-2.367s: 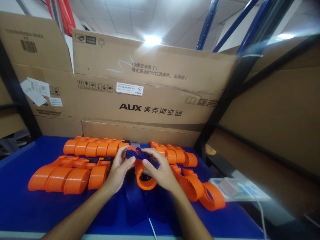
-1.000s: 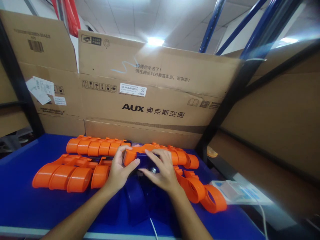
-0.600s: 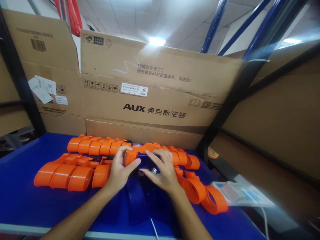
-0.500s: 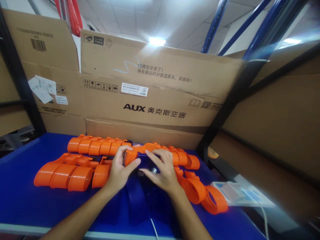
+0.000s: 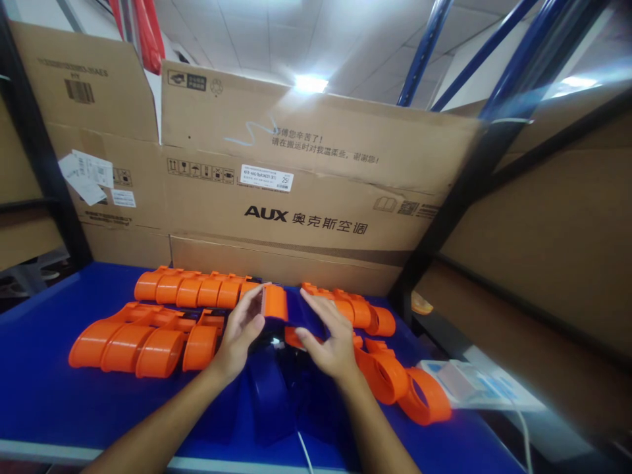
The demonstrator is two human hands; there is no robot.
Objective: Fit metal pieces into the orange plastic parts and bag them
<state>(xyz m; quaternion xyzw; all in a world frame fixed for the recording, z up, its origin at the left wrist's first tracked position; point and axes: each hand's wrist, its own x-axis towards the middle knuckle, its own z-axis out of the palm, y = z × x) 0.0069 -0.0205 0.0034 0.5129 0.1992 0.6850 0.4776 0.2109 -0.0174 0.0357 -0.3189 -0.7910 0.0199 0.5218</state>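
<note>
My left hand [image 5: 241, 330] grips the end of an orange plastic part [image 5: 275, 303], thumb in front and fingers behind. Against its right side sits a dark blue plastic part [image 5: 299, 311], held between the thumb and fingers of my right hand [image 5: 332, 332]. Both hands keep the joined piece above the middle of the table. Beneath it, a curved dark blue piece [image 5: 266, 392] stands near the front; a small shiny spot shows above it. Whether the two parts are fastened together I cannot tell.
Rows of orange loop-shaped parts [image 5: 160, 352] lie on the blue table [image 5: 39, 329], left and right of my hands. A large cardboard sheet [image 5: 316, 257] walls the back. At right are a white tray [image 5: 494, 394] and a dark post [image 5: 434, 224]. A white cable [image 5: 305, 451] runs off the front edge.
The held piece has been turned: its orange end now faces me squarely and more dark blue surface shows at right. My right fingers have opened wider around the blue part.
</note>
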